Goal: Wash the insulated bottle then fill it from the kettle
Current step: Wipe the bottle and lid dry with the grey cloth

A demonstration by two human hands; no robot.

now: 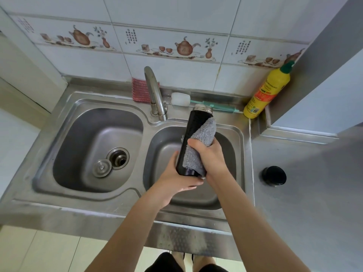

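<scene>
The black insulated bottle [191,132] with a bare steel neck is held nearly upright over the right sink basin [233,140], lid off. My left hand [176,179] grips its base from below. My right hand [209,154] presses a grey cloth [200,142] wrapped around the bottle's right side. The bottle's black lid [274,176] sits on the steel counter to the right. No kettle is in view.
A steel tap [155,91] stands between the basins, shut off. The left basin [78,134] holds a loose drain plug [102,168]. A bottle brush [180,99], a red scrubber [138,91] and a yellow detergent bottle [266,93] line the back ledge.
</scene>
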